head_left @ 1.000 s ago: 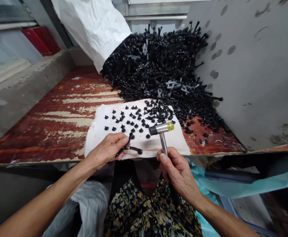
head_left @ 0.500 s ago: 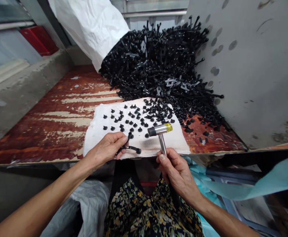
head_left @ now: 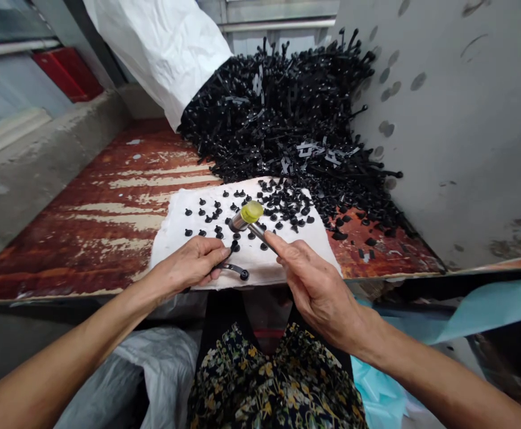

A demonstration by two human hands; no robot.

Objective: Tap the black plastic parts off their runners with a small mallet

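My left hand (head_left: 200, 260) pinches a black two-armed part (head_left: 234, 269) at the front of a white cloth (head_left: 184, 253). One arm of the part points up to a small black knob (head_left: 236, 246); the other ends in a round tip at the right. In my right hand (head_left: 311, 277) is a small mallet (head_left: 252, 218), closed in the fingers by its metal shaft. Its yellow face is turned toward me and its head hangs above the cloth, just up from the knob. Several small black knobs (head_left: 189, 232) stand in loose rows on the cloth.
A large heap of black parts (head_left: 282, 119) fills the back of the worn red tabletop (head_left: 121, 179), spilling from a white sack (head_left: 162, 53). A grey panel (head_left: 456, 131) borders the right side. Below the table edge lie a grey bag (head_left: 166, 363) and turquoise sheeting (head_left: 376, 381).
My right hand has moved up and forward, swinging the mallet head left over the knobs, its yellow end now facing me. My left hand stays almost where it was, still pinching the black part.
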